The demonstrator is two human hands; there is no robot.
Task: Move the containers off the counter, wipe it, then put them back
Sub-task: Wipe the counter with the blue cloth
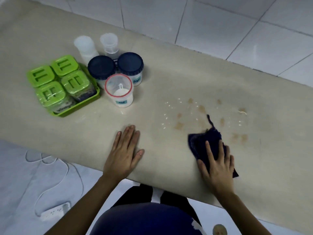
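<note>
On the beige counter [169, 78], my right hand [218, 167] presses flat on a dark blue cloth [201, 143] near the front edge. Brown stains and pale crumbs [201, 109] lie just beyond the cloth. My left hand [124, 153] rests flat and empty on the counter, fingers apart. Grouped at the left stand a green tray [79, 106] with several green-lidded boxes [64, 78], two dark-lidded jars [101, 67] [130, 63], a red-rimmed jar [118, 87] of white powder, and two clear tumblers [84, 44] [109, 41].
A white tiled wall [220, 22] runs behind the counter. On the floor at lower left lie a white power strip [55, 211] and its looping cable [50, 161]. My legs stand against the counter's front edge.
</note>
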